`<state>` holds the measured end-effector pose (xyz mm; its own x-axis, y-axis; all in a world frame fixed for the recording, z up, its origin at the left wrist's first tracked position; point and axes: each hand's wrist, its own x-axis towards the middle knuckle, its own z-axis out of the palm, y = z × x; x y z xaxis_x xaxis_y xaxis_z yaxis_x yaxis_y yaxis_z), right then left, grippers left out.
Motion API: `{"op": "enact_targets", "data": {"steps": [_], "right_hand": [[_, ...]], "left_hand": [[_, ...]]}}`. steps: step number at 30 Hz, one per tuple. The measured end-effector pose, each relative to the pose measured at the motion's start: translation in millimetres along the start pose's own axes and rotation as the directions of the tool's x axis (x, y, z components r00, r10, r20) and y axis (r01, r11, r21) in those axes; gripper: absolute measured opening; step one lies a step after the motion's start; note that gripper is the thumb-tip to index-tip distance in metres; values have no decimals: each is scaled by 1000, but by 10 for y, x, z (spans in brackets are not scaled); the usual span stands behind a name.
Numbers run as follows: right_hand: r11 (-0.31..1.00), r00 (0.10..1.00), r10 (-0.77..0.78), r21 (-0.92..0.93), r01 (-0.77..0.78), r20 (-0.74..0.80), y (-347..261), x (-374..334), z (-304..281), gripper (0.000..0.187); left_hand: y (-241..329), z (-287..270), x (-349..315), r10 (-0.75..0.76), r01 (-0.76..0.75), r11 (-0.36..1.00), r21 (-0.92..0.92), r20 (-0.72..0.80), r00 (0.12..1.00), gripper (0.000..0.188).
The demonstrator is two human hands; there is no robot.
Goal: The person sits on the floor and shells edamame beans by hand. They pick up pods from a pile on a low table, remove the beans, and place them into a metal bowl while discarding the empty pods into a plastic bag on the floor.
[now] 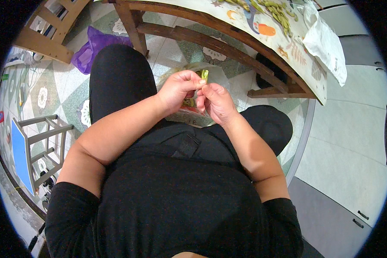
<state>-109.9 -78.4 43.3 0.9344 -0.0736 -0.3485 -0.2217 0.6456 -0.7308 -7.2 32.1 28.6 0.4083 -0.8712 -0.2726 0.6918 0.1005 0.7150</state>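
Observation:
Between my two hands, above my lap, is a bright green soybean pod that looks split at its upper end. Thumb and fingers of my left hand pinch it from the side. My right hand is closed too, its thumb and fingertips meeting at the pod's lower end. Below them, between my knees, sits a clear plastic bag with green pods in it, partly hidden by my hands. More soybean pods lie heaped on the table.
A wooden table with a patterned cover stands ahead to the right, a white plastic bag hanging over its edge. On the tiled floor are a purple bag and a stool with a blue seat. Pale cabinets line the right.

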Motion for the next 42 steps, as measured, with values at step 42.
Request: {"op": "enact_targets", "data": {"steps": [42], "right_hand": [[-372,902,-242,-892,255,359,-105,-28,49,18]], "left_hand": [[-79,-106,3,-295,295,955,37,-16,955,4]]}}
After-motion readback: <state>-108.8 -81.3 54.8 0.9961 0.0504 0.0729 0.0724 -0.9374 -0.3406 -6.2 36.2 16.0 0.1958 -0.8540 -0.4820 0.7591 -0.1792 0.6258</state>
